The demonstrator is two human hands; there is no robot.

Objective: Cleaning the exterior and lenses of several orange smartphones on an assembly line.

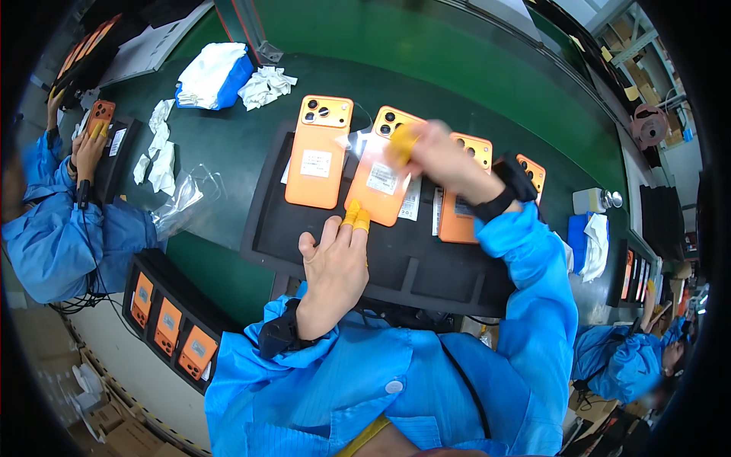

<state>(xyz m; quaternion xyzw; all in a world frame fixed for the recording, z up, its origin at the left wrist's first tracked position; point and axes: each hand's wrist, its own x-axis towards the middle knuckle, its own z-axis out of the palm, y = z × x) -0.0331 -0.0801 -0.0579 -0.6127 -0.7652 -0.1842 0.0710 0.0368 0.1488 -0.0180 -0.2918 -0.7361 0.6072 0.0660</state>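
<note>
Phones [308, 137] on black tray [266, 221], green table [221, 141] beneath; perhaps shelving [636, 47] beyond.

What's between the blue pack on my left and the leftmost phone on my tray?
The head view shows crumpled white wipes on the table, between the pack and that phone.

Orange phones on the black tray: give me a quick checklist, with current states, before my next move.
1. Second phone from left camera side up: ok.
2. Left hand touching that phone's lower end: ok.
3. Yellow finger covers on the left hand: ok.
4. Right hand's grip: cannot tell, motion blur.
5. White label on the leftmost phone: ok.
6. Rightmost phone fully visible: not ok, right arm covers part.
</note>
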